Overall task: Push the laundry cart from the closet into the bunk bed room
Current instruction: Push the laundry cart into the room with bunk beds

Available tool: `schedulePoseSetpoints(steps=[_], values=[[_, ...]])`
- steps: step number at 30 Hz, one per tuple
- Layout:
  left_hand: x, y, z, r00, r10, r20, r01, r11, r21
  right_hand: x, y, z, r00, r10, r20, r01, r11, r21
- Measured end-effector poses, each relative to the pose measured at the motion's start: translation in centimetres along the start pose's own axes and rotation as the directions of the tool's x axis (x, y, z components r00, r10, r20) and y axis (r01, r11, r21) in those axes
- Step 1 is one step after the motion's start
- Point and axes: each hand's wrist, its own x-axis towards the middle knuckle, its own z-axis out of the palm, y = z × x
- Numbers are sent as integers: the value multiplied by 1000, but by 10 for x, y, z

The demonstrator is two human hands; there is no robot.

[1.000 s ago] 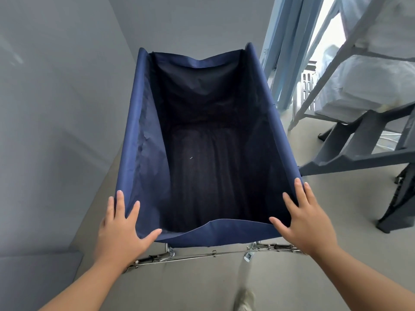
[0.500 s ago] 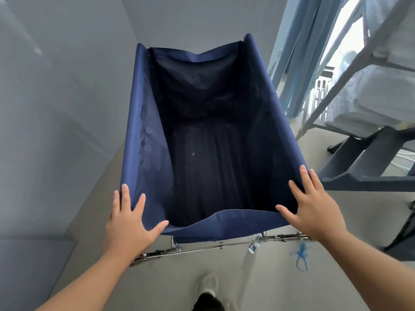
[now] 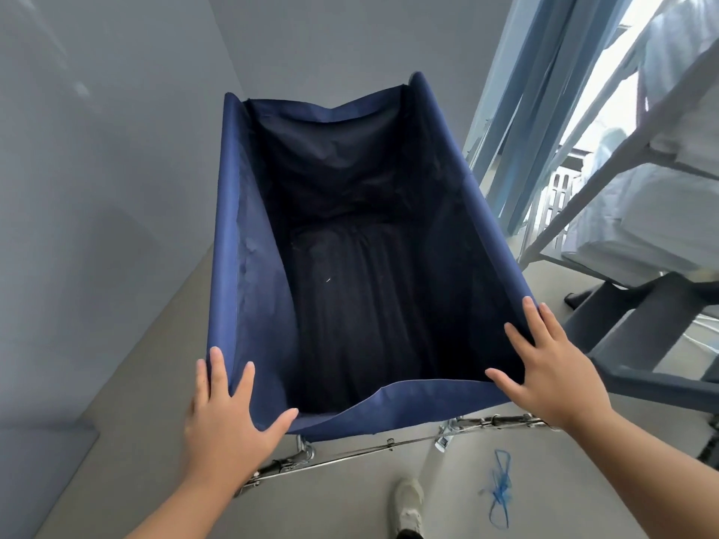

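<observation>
The laundry cart [image 3: 249,266] is a deep navy fabric bin on a metal folding frame [image 3: 350,457], and its dark inside looks empty. It stands straight ahead of me on the floor. My left hand [image 3: 229,422] lies over the near left corner, thumb on the near hem and fingers spread along the side. My right hand [image 3: 552,375] covers the near right corner the same way. Both hands press on the rim.
A grey wall [image 3: 97,188] runs close along the cart's left side. On the right stand a grey bunk bed's steps [image 3: 642,328] with white bedding [image 3: 642,212] and blue curtains [image 3: 521,130]. A blue string [image 3: 500,488] and my shoe [image 3: 408,503] are on the floor.
The cart and I have moved forward along the wall. The bed steps have slid back on the right, and a blue string on the floor has come into view.
</observation>
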Motion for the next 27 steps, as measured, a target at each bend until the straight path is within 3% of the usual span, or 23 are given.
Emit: schedulePoseSetpoints(steps=[27], values=[[49, 132, -7, 991, -137, -3, 137, 990, 25, 123, 117, -17, 988, -143, 51, 144, 990, -3]])
